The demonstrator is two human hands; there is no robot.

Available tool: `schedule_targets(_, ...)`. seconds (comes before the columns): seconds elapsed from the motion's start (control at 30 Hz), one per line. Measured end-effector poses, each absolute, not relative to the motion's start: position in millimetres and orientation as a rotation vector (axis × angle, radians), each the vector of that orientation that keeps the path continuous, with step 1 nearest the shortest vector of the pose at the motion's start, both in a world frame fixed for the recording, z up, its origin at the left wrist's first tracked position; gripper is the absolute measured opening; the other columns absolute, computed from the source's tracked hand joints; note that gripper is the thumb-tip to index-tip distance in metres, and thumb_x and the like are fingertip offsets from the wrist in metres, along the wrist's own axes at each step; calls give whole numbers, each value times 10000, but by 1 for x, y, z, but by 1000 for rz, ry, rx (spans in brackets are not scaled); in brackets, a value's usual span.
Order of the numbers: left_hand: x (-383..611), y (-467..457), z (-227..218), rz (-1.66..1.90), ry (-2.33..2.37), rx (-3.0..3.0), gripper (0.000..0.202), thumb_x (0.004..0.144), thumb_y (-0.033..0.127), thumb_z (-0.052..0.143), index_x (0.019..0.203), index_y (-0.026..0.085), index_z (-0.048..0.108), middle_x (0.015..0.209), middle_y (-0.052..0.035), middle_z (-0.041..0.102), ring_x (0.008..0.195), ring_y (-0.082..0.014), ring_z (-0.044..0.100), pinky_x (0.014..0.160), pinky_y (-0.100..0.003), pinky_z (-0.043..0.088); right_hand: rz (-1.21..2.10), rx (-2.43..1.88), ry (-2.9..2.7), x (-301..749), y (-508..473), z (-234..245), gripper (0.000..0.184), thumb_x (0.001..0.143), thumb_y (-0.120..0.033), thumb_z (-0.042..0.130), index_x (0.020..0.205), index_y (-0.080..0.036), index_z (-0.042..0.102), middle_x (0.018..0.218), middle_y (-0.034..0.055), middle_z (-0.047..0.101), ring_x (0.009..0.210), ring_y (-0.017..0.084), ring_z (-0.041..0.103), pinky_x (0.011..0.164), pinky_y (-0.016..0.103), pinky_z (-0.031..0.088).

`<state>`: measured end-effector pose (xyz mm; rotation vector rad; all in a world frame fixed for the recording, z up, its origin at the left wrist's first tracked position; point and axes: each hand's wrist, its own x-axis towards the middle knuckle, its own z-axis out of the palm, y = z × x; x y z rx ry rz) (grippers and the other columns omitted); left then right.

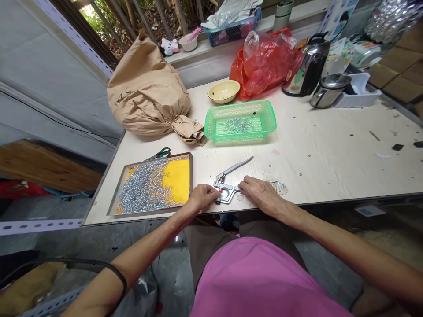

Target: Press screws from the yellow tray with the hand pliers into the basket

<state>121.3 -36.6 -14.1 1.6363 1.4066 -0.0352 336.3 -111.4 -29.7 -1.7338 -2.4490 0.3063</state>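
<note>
A small metal hand press (228, 185) with a long lever stands near the table's front edge. My left hand (203, 197) is closed in a pinch at the press's left side, on something too small to make out. My right hand (259, 191) rests at the press's right side, fingers curled against its base. To the left lies a shallow tray (180, 176) with a yellow bottom, heaped with several small metal screws (145, 187). Just right of my right hand is a little pile of clear small parts (280, 187).
A green plastic basket (240, 119) holding several metal pieces sits behind the press. A brown paper sack (147, 90), green-handled scissors (161, 153), a yellow bowl (224, 90), a red plastic bag (264, 61), a kettle (309, 66) and a white tray (358, 90) stand farther back.
</note>
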Motion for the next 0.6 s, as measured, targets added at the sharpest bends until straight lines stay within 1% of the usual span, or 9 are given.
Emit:
schedule_targets(0.13, 121, -31, -15, -79, 1287, 1492, 399, 664, 522, 636, 528, 165, 522, 367, 64, 392, 349, -59, 300, 400, -219, 189, 358, -1795, -2454, 333, -112, -22, 211, 937, -143, 388, 929, -180, 596, 942, 73, 589, 784, 165, 541, 603, 282, 337)
schedule_targets(0.23, 120, -30, -16, -67, 1259, 1413, 397, 639, 524, 658, 535, 165, 523, 367, 67, 394, 340, -52, 277, 388, -219, 174, 406, -1807, -2457, 334, -111, -17, 217, 946, -172, 387, 945, -176, 604, 953, 81, 590, 796, 173, 549, 613, 282, 365)
schedule_targets(0.3, 121, -30, -16, -74, 1268, 1405, 391, 638, 518, 661, 536, 165, 526, 360, 67, 394, 335, -52, 271, 385, -221, 165, 411, -1757, -2447, 337, -108, -14, 184, 938, -232, 439, 1001, -179, 603, 1009, 93, 588, 854, 187, 554, 665, 288, 398)
schedule_targets(0.33, 121, -30, -16, -76, 1275, 1407, 390, 642, 515, 659, 534, 166, 524, 356, 66, 393, 333, -53, 267, 384, -222, 162, 385, -1731, -2438, 340, -104, -13, 201, 919, -279, 493, 1064, -182, 592, 1078, 107, 578, 924, 208, 550, 720, 307, 413)
schedule_targets(0.37, 121, -30, -16, -77, 1279, 1412, 390, 646, 513, 657, 531, 166, 522, 354, 65, 391, 332, -53, 264, 384, -223, 161, 344, -1714, -2428, 344, -100, -13, 304, 881, -337, 561, 1144, -185, 565, 1171, 127, 552, 1019, 244, 529, 790, 341, 417)
schedule_targets(0.4, 121, -31, -15, -78, 1282, 1419, 391, 650, 511, 655, 528, 166, 520, 351, 65, 389, 332, -53, 264, 385, -223, 162, 299, -1708, -2421, 347, -95, -12, 463, 825, -401, 630, 1222, -187, 524, 1266, 149, 506, 1117, 288, 484, 859, 388, 403)
schedule_targets(0.47, 121, -31, -15, -80, 1283, 1435, 391, 655, 507, 652, 523, 165, 516, 351, 63, 386, 334, -56, 274, 388, -222, 168, 252, -1712, -2442, 352, -83, -13, 745, 703, -512, 721, 1313, -180, 451, 1376, 182, 423, 1240, 362, 382, 947, 472, 347)
schedule_targets(0.53, 122, -32, -14, -87, 1285, 1445, 385, 658, 502, 647, 525, 165, 516, 355, 63, 387, 337, -58, 286, 391, -221, 173, 276, -1701, -2490, 354, -73, -15, 846, 640, -573, 741, 1319, -167, 442, 1364, 190, 443, 1246, 371, 377, 973, 493, 317)
schedule_targets(0.6, 122, -31, -14, -98, 1293, 1444, 381, 660, 502, 642, 530, 168, 513, 360, 64, 389, 337, -60, 292, 390, -221, 178, 296, -1694, -2523, 354, -66, -16, 845, 634, -589, 735, 1300, -153, 454, 1283, 184, 513, 1174, 350, 440, 958, 487, 320)
